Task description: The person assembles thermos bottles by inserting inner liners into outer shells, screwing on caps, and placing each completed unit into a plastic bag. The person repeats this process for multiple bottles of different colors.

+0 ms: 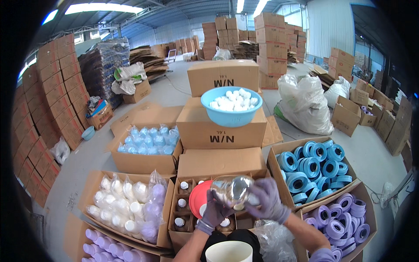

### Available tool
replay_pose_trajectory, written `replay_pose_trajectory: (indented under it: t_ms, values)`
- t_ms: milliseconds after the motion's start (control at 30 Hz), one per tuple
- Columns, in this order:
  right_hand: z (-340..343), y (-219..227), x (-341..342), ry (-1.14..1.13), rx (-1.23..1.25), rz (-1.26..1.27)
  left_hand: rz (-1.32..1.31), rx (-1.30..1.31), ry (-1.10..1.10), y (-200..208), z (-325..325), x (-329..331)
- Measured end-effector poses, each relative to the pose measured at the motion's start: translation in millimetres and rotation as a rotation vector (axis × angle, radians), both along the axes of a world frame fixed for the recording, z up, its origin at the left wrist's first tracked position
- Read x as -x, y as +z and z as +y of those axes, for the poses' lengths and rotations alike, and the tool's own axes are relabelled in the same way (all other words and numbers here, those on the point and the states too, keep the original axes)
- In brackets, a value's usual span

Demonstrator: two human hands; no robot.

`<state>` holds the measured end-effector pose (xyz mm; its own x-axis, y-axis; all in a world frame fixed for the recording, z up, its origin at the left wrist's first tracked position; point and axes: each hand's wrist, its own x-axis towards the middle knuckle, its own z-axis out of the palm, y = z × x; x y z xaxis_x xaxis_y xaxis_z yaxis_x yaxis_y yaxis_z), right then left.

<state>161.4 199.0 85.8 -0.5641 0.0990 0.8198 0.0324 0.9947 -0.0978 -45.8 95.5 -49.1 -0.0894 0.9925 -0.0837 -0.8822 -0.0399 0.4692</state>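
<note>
head view: bagged white parts (131, 192) sit left of the fingers, within easy reach, i'd guess. straight beyond the fingers, a carton (205, 136) bears bold black print. the left hand (214, 214) curls its fingers against a silvery vessel (233, 190) lying between both hands; the right hand (267, 201) clamps its fingers on the other end, probably because it looks slick and breakable. right of them, blue rings (312, 168) show no readable label; farther off, stacked boxes (341, 63) carry red print too small to read.

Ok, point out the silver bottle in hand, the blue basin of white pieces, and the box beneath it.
Silver bottle (232, 191), head view: middle of its body.
Blue basin (231, 118), head view: front wall.
Box (222, 132), head view: front side.
</note>
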Motion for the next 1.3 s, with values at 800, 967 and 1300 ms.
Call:
replay_pose_trajectory:
  t_ms: [800,967,1300]
  values:
    - [-220.5,-56.2,-89.6,0.574,1.007,-0.16,1.478,0.274,0.359,34.6,-310.3,-55.5]
    - [-186.9,-6.8,-17.0,0.823,1.068,-0.089,1.889,-0.067,0.368,94.9,-270.6,-66.7]
    - [-189.2,7.5,18.5,0.908,0.677,-0.237,1.133,0.24,0.492,94.2,-264.8,-39.5]
